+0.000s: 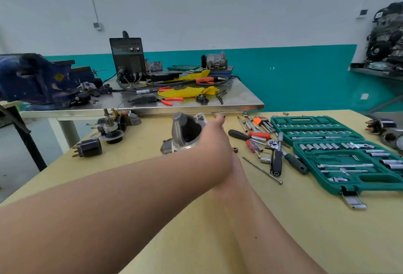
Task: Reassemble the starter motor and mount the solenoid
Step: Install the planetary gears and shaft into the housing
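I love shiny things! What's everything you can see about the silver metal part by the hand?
The starter housing is dull silver-grey cast metal, cone-shaped, with a dark hollow mouth facing the camera and a rounded nose on top. It tilts over the yellow table. The left hand holds its right side; the fingers are hidden.

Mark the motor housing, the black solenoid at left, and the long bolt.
motor housing [177,131]: head view, on its grey outer wall.
solenoid [91,148]: head view, on its black body.
long bolt [262,170]: head view, middle of the shaft.
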